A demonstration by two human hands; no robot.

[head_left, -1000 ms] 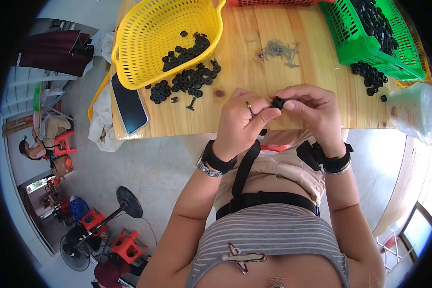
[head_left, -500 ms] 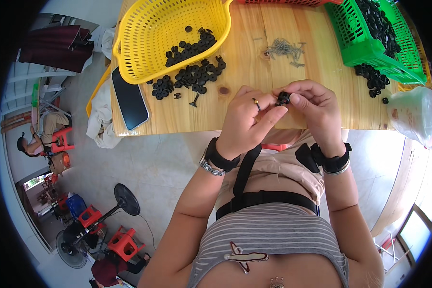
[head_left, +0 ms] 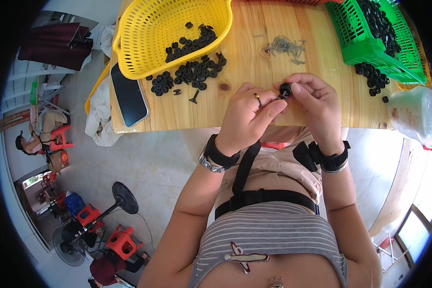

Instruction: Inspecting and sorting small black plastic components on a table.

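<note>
Compared to a second ago: my left hand (head_left: 247, 110) has its thumb and index closed in a pinch on the lower end of the black plastic part (head_left: 285, 89), and half a second back that thumb was standing off a bit. The part itself was just a dark lump then; now its round head shows, with a thin metallic-looking bit below. My right hand (head_left: 319, 98) has that head between thumb and index, no real gap. So the part is up between both hands, over the table's (head_left: 254, 53) near edge. Can't tell if it's one piece or two.

Containers, left to right: yellow perforated basket (head_left: 149, 29), black discs (head_left: 189, 49) bunched on its near side, with another pile of discs (head_left: 197, 71) on the wood just outside. Red basket (head_left: 293, 1) at the far edge, only a strip showing, can't see inside. Green crate (head_left: 367, 54) on the right, heaped with small black pieces (head_left: 377, 21), and a loose cluster (head_left: 373, 77) on the table beside it. Last, a see-through plastic bag (head_left: 413, 113); contents too blurry to call.
</note>
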